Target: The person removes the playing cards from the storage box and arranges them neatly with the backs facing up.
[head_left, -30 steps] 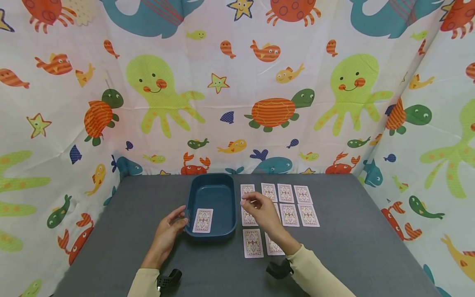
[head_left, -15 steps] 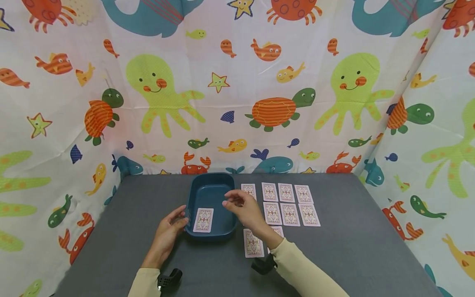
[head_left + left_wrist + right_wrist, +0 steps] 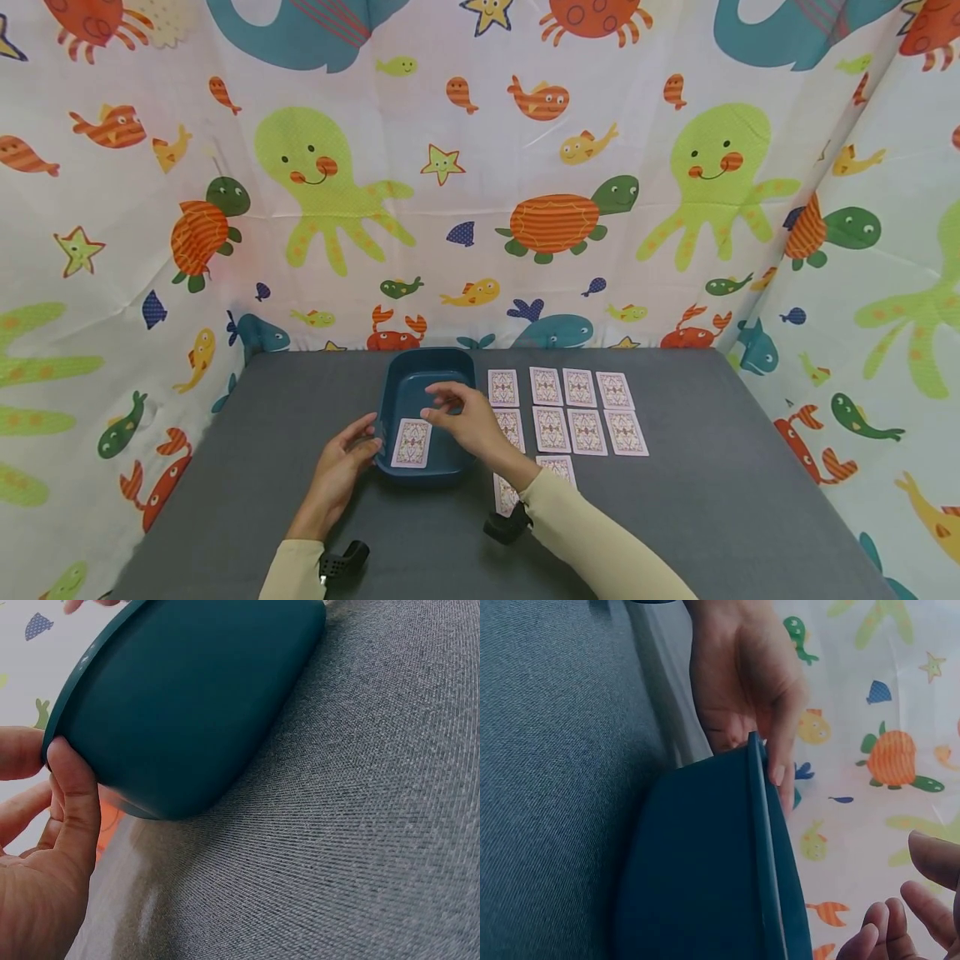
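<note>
A dark blue tray [image 3: 427, 479] stands on the grey table, and one playing card [image 3: 409, 445] lies back up in its near left part. My left hand [image 3: 337, 471] pinches the tray's left rim; in the left wrist view the thumb [image 3: 73, 791] presses the outer wall. Over the inside of the tray hovers my right hand [image 3: 465, 421], its fingers loosely bent and apart from the thumb. Nothing shows between those fingers in the right wrist view, where the right hand [image 3: 915, 919] appears at the lower right.
Several playing cards [image 3: 588, 432] lie back up in rows right of the tray. My right forearm partly covers the nearest left card [image 3: 506, 498]. A sea-animal curtain [image 3: 450, 217] hangs behind the table and along both sides.
My right hand has moved left from above the cards to above the tray, uncovering cards in the middle row. The left hand keeps its place at the rim.
</note>
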Demonstrator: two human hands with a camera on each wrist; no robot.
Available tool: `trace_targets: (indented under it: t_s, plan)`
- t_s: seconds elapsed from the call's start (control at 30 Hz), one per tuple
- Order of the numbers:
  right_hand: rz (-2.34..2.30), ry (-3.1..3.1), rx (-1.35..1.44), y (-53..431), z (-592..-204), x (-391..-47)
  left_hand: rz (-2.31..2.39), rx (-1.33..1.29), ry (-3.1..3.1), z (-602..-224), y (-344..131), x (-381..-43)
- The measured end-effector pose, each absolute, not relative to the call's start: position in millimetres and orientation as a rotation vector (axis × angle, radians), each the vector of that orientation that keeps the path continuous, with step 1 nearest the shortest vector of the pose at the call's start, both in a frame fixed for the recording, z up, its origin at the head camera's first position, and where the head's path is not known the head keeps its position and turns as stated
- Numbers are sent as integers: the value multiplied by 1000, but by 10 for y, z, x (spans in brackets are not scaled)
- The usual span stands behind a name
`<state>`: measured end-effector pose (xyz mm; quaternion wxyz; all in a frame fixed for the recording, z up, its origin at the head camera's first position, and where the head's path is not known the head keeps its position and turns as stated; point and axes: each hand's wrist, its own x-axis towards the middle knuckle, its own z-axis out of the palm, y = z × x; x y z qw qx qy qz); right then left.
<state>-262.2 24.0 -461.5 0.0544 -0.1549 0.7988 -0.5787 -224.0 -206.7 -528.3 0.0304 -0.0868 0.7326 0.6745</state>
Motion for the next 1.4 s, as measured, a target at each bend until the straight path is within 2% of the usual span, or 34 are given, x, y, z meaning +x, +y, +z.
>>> trace_targets:
  t_s: [0.47,0.9,1.4]
  plan:
    - [-1620,2492,-476,-10,-4728,-2739,2089,-255,2246,-5277,-2068,-2255]
    - [-1524,2471,-271,-175,-4856,-2860,2117,-253,2214,-5300,-2088,-2261]
    - [-1422,2577,-160,-249,-5010,-2927,2124,-222,2245,-5292,-2080,-2238]
